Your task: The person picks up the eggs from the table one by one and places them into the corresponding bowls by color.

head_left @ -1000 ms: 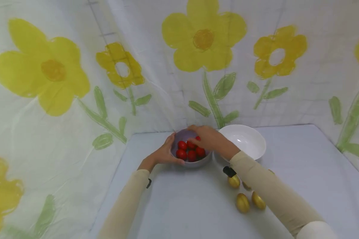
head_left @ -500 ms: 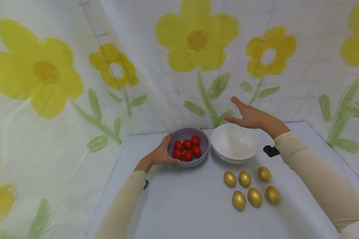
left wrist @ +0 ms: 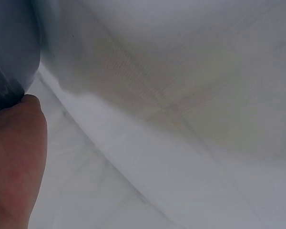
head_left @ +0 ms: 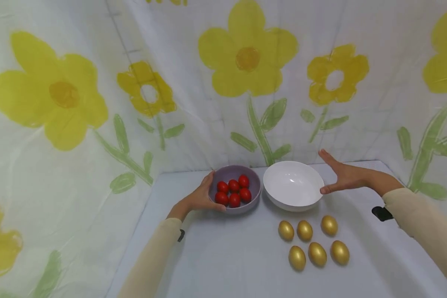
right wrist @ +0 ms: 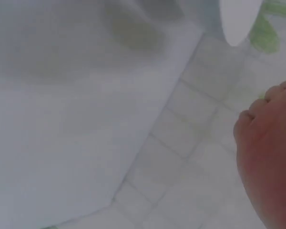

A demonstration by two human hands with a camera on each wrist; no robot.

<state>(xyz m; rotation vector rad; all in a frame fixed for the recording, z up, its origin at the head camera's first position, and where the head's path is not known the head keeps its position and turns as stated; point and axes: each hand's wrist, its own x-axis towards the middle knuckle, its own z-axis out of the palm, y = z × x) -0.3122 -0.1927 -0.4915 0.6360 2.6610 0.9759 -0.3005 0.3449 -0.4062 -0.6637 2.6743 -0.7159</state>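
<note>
My left hand (head_left: 199,198) holds the left side of a purple bowl (head_left: 229,171), thumb along the front rim and fingers round the far side. Inside that bowl lie several red eggs (head_left: 234,200). In the left wrist view, a digit of the left hand (left wrist: 14,162) touches the bowl's outer wall (left wrist: 12,47). Just right of the white bowl (head_left: 292,186), which has nothing in it, my right hand (head_left: 346,177) is spread wide, thumb tip close to the rim. The right wrist view shows the right hand (right wrist: 271,152) apart from the white bowl (right wrist: 238,19).
Several gold eggs (head_left: 317,253) lie in two loose rows on the pale tabletop (head_left: 227,256), in front of the white bowl. Behind the table hangs a white cloth (head_left: 208,136) painted with yellow flowers. The bowls stand side by side near the back edge.
My right hand has left the purple bowl, passed over the white bowl and come down at its right side. The left hand stays on the purple bowl. The view has shifted slightly.
</note>
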